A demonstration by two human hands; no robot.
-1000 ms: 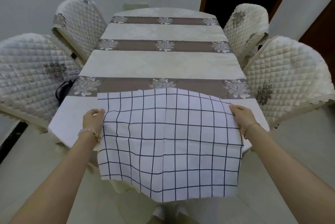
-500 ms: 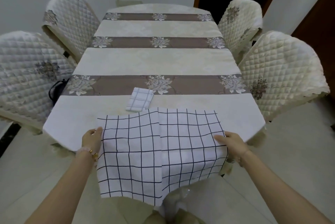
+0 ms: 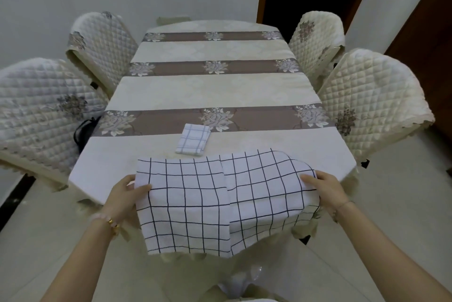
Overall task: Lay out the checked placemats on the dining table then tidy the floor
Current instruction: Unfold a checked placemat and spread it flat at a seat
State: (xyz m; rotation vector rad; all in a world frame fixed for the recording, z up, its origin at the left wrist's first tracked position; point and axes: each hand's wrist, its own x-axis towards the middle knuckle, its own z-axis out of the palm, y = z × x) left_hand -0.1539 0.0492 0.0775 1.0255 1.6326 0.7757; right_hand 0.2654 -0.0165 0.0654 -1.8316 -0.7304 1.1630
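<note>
Gripping placemat [image 3: 195, 203]: left hand [image 3: 124, 197], right hand [image 3: 322, 191]

The white checked cloth placemat [image 3: 195, 203] at the near edge of the desk [image 3: 102, 169] is soft, matt woven fabric, like the small folded checked cloth [image 3: 193, 139] beyond it. The cream and brown tablecloth [image 3: 215, 91] has a faint satin sheen with woven flowers; the cream quilted chair covers [image 3: 36, 110] look padded and stitched, and the pale floor tiles [image 3: 31, 240] are smooth and glossy.
</note>
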